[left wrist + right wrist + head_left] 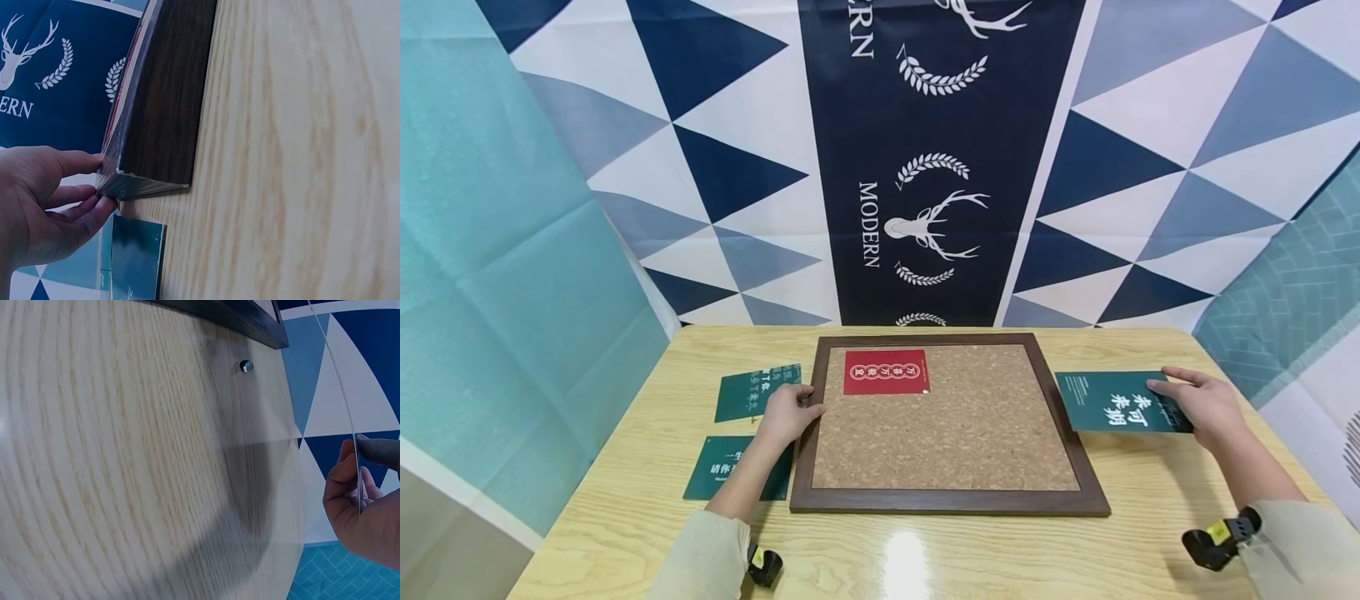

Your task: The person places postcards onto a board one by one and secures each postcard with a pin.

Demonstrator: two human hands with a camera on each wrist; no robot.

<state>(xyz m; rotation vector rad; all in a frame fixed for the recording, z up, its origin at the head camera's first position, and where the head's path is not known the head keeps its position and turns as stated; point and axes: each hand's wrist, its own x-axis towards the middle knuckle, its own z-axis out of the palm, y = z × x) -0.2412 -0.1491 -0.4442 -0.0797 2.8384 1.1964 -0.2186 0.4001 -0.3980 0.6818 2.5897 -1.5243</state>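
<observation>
A cork board point(940, 433) with a dark brown wooden frame lies on the table. My left hand point(786, 414) is at its left side, thumb and fingertips pinching the edge of the frame point(162, 94). In the left wrist view those fingers point(90, 212) meet at the frame's corner. My right hand point(1210, 404) pinches a dark green card point(1112, 402) with white lettering by its right end, holding it raised beside the board's right rail. The right wrist view shows this card point(340, 381) edge-on between thumb and fingers. A red card point(886, 372) lies on the cork, upper left.
Two more green cards lie left of the board: one point(741, 398) behind the left hand, one point(700, 471) partly covered by the left forearm. A small silver knob point(247, 365) sits on the table near the board's right side. Patterned cloth point(940, 167) hangs behind the table.
</observation>
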